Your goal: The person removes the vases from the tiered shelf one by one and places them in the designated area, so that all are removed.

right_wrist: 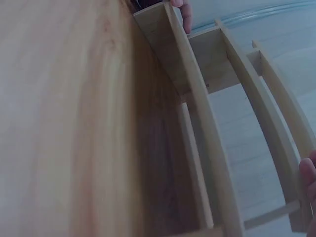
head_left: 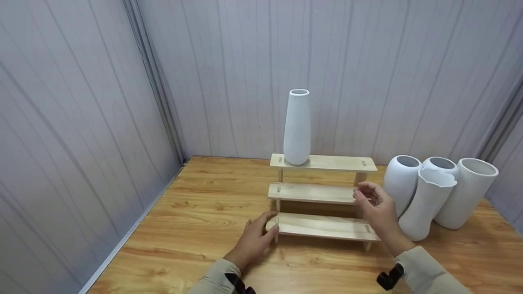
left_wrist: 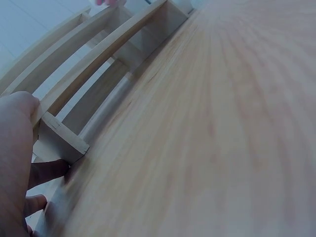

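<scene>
A three-tier wooden display stand (head_left: 322,228) stands on the wooden table. My left hand (head_left: 255,237) grips the left end of its lowest shelf, thumb at the front edge; in the left wrist view, fingers (left_wrist: 47,173) reach around the side panel. Loosely curled, my right hand (head_left: 378,208) is at the right end of the middle shelf with nothing visible in its grasp. Whether its fingertips touch the shelf, I cannot tell. On the left part of the top shelf, a tall, slender white vase (head_left: 297,130) stands upright.
Several white vases cluster right of the stand, close to my right hand: a wavy-rimmed one (head_left: 427,208) in front, a rounded one (head_left: 399,183), and a wide ribbed one (head_left: 468,196) among them. A panelled wall (head_left: 245,81) rises behind the table (head_left: 184,220).
</scene>
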Motion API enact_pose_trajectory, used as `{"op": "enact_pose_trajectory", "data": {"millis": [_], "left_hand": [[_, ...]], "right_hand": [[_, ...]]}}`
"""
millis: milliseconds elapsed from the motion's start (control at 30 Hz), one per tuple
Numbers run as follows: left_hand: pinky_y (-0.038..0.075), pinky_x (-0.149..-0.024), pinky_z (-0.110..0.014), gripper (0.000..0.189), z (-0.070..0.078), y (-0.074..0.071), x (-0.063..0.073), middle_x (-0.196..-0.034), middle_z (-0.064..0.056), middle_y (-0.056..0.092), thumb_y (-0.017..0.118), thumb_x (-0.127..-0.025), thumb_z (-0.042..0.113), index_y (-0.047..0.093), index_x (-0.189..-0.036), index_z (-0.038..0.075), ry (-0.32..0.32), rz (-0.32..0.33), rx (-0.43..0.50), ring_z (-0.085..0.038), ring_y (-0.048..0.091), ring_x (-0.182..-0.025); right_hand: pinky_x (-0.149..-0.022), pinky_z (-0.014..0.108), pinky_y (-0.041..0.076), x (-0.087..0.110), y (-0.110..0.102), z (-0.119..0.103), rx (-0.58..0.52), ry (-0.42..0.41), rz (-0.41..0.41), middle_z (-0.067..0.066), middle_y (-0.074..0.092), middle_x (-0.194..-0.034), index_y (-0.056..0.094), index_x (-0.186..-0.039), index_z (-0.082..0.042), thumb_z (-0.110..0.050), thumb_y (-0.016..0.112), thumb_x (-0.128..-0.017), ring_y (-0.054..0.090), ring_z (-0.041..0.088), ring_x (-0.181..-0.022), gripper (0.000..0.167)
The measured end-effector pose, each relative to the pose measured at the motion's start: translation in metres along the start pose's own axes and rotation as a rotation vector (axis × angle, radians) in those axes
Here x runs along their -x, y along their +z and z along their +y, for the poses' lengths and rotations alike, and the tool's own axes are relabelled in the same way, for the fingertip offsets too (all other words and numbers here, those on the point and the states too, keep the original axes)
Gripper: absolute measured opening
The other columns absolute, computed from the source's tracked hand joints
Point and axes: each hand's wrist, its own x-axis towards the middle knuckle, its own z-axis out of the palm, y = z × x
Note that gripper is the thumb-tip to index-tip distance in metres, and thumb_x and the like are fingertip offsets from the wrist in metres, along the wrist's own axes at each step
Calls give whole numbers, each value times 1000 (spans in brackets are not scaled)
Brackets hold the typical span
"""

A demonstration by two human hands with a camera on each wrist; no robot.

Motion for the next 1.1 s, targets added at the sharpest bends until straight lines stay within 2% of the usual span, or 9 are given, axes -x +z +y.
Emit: {"op": "enact_pose_trajectory", "data": {"millis": [167,233,533,800,933,1100], "left_hand": [[5,-120,-64,50,2,0,0,-150,-1,52,50,-104,50,49,-147,24,-2,1,-11,-28,44,-141],[6,-120,-64,49,2,0,0,-149,-1,52,50,-104,50,49,-147,25,0,3,-11,-29,44,-141],[6,-120,-63,49,0,-1,0,-149,-1,52,49,-104,51,48,-147,27,-12,-3,-20,-28,44,-141],[6,-120,-64,50,1,1,-1,-149,1,53,48,-105,50,48,-148,24,3,-14,-6,-27,44,-141],[7,-120,-65,49,1,1,-1,-148,1,53,49,-105,49,49,-147,24,3,-4,-13,-27,45,-141],[8,-120,-65,48,1,-1,1,-148,0,54,50,-104,48,49,-146,24,-3,4,-21,-27,45,-140]], "right_hand": [[-79,24,59,-19,15,-13,-23,-34,-35,21,63,-110,60,-120,5,-9,67,-98,68,17,-93,27],[-82,19,56,-26,20,-18,-7,-50,-57,19,64,-112,60,-123,5,-11,67,-98,67,12,-96,30],[-91,16,52,-54,43,-31,-8,-34,-124,22,64,-123,59,-129,7,-17,69,-98,64,8,-107,40],[-95,17,50,-80,58,-39,-18,20,-229,18,57,-136,53,-138,3,-19,68,-98,57,26,-127,48],[-104,28,48,-90,63,-43,-24,54,-278,17,52,-145,44,-147,2,-20,69,-97,49,31,-136,60],[-114,45,39,-101,72,-45,13,82,-327,16,44,-153,33,-155,-2,-29,71,-96,41,31,-143,75]]}}
